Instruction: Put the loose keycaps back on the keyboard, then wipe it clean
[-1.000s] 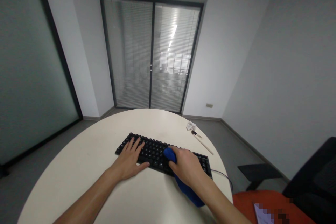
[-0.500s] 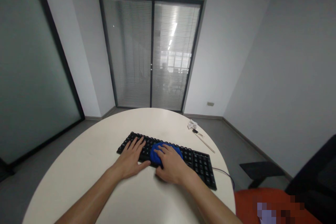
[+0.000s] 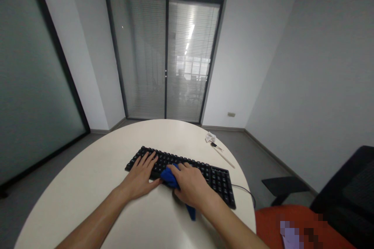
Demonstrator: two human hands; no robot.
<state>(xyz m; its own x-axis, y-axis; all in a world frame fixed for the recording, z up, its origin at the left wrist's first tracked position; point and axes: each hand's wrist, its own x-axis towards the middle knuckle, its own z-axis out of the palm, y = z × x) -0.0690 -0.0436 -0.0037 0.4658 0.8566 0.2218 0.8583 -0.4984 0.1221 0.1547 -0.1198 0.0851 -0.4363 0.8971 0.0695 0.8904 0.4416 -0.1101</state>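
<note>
A black keyboard lies at a slant on the round white table. My left hand rests on its left end, fingers spread over the keys and thumb stretched along the front edge. Bunched in my right hand is a blue cloth, with my fingers closed over it above the middle keys. One corner of the cloth hangs out below my right wrist, over the tabletop. My right hand hides part of the cloth and the keys under it.
Near the table's right rim lie a crumpled white tissue and a thin brush. The keyboard's cable runs over the right edge. An orange-seated chair with a black armrest stands at the right.
The blue cloth, spread flat under my right hand before, is now gathered up in it, with a corner trailing toward me. My left hand stays on the keyboard. The view has shifted slightly.
</note>
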